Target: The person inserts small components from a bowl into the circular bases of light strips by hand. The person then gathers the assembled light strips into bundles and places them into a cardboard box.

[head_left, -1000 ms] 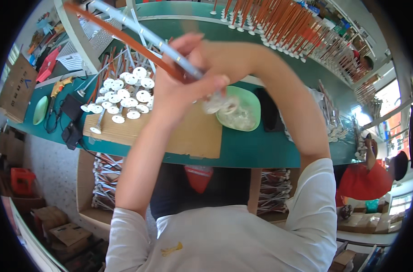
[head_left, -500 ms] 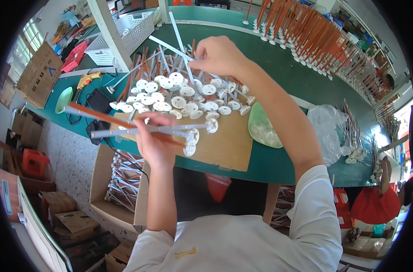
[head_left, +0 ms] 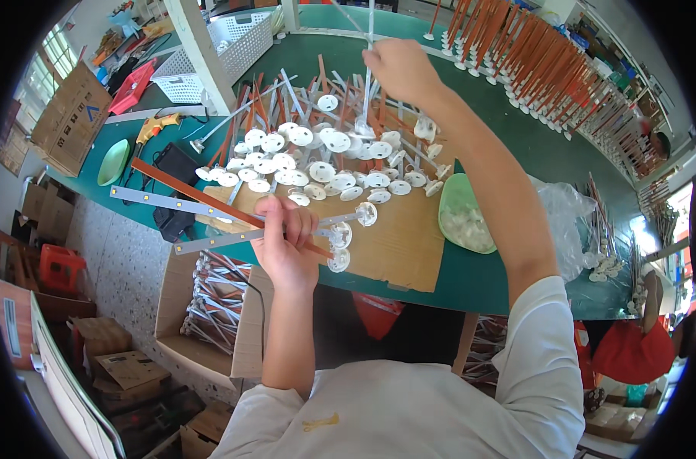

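My left hand (head_left: 291, 245) is closed round a small bunch of LED light strips (head_left: 145, 199), silver and orange-brown, with clear round bases pointing right. It hovers over the near edge of a cardboard sheet (head_left: 409, 252). Farther off, my right hand (head_left: 405, 69) pinches the upper part of a pale LED light strip (head_left: 367, 96) that stands nearly upright above a heap. Its lower end overlaps the heap in view, so I cannot tell whether it touches. The heap of strips (head_left: 336, 141) lies with its white round bases toward me.
A green tray (head_left: 453, 195) of small clear pieces sits right of the heap, beside a plastic bag (head_left: 566, 222). At left are a yellow glue gun (head_left: 155, 128), a green dish (head_left: 115, 162) and a white post (head_left: 201, 57). Rows of orange strips (head_left: 508, 53) stand at far right.
My right hand has moved away and rightward, and its strip now stands more upright. My left hand keeps its bunch, which appears slightly farther right as the view shifts.
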Demonstrator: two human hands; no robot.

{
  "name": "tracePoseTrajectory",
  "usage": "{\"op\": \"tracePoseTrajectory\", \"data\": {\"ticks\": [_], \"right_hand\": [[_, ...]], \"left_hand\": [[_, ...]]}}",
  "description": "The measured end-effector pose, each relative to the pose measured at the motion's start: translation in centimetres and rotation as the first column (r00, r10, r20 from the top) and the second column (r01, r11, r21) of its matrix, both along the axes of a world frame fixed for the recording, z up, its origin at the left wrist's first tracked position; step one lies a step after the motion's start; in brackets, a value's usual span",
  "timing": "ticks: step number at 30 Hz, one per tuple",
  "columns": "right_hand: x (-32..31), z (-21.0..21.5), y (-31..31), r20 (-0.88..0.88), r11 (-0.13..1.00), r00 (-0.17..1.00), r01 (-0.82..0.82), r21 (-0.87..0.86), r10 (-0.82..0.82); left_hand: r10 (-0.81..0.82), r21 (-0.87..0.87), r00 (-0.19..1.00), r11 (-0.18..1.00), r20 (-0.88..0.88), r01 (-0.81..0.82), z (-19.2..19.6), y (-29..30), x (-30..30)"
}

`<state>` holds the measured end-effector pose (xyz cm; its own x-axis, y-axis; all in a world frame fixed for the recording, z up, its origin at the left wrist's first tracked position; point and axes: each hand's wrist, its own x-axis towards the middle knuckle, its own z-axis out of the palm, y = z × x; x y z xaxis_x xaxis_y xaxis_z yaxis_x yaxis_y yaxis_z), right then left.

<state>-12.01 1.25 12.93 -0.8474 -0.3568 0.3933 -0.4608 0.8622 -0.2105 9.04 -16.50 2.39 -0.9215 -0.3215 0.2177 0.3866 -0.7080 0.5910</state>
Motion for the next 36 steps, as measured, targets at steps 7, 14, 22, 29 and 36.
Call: {"op": "tracePoseTrajectory", "data": {"ticks": [7,14,22,29,36], "right_hand": [[12.0,1.1,-3.6,-0.145,0.868,0.876,-0.409,0.28,0.46],[18.7,-4.9,-7.0,-0.224,0.736,0.702,-0.655,0.171,0.676],[4.2,-1.9,-2.9,0.261,0.999,0.965,-0.025,-0.042,0.035],[-4.1,-8.5,-3.3,0.378,0.96,0.883,0.239,0.145,-0.276],[-7.4,-10.4,1.5,0.775,0.815,0.63,0.472,-0.337,-0.044]], "left_hand": [[0.137,-0.129,0.972,0.978,-0.19,-0.163,-0.6,0.8,0.9],[0.109,0.08,0.974,0.989,0.2,-0.128,0.2,0.2,1.6],[0.287,0.133,0.948,0.943,0.141,-0.305,1.7,-3.5,2.6],[-0.024,0.1,0.996,0.995,0.09,0.015,1.5,-1.5,5.8],[-0.006,0.132,0.992,0.991,0.128,-0.011,1.3,-1.7,5.9]]}}
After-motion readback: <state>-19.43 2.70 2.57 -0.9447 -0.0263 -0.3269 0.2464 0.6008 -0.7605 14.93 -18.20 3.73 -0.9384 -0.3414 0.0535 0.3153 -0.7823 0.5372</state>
